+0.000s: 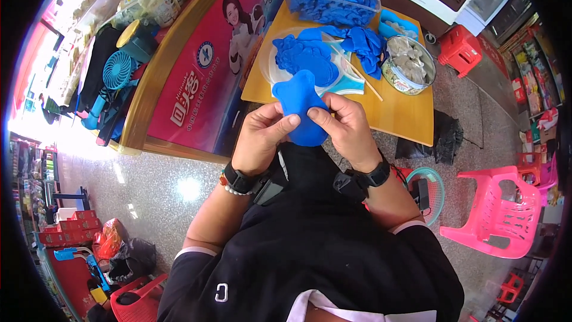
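A flat, soft blue piece (302, 92) with rounded lobes is held between both hands in front of my chest, its thumbs-side face up. My left hand (263, 134) grips its left edge, thumb on top. My right hand (345, 128) grips the right edge, thumb pressed on its face. Just beyond, a round translucent tray (268, 74) holds a heap of similar blue pieces (295, 53) on the yellow table (396, 116), with a thin stick (372, 89) beside it. More crumpled blue pieces (363, 48) lie to the right.
A clear bin (330, 9) of blue pieces, a small blue basket (396, 24) and a round tin (408, 68) share the table. A counter (164, 65) stands left. A red stool (460, 50), pink chair (491, 214) and mesh basket (428, 176) are on the right.
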Demonstrator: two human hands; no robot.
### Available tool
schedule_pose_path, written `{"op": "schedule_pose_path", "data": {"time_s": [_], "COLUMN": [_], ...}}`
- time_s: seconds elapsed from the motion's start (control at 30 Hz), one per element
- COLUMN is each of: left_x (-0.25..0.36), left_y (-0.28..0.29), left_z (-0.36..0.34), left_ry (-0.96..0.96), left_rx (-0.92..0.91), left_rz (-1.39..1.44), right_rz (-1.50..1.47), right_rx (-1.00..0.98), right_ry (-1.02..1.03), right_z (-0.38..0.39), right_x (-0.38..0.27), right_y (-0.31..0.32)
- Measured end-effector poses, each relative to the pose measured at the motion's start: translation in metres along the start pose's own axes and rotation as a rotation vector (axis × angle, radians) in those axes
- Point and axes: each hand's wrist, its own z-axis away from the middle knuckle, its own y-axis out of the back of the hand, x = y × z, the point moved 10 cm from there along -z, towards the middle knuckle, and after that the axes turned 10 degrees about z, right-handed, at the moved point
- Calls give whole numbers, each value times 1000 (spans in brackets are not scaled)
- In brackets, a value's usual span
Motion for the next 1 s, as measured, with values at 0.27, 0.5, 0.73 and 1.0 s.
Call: {"op": "schedule_pose_path", "data": {"time_s": [0.27, 0.5, 0.73, 1.0], "left_x": [12, 6, 12, 22], "left_y": [-5, -15, -14, -27], "left_z": [25, 40, 45, 44], "left_ry": [-218, -38, -163, -258], "left_rx": [-99, -144, -170, -124], "left_rz": [-103, 106, -127, -168], "right_rz": [17, -152, -109, -261], "right_rx": [-38, 42, 2, -83], "right_ry": [5, -7, 37, -19], "right_z": [22, 29, 36, 38], "right_x": [-19, -24, -26, -33], "right_y": [-13, -9, -10, -16]}}
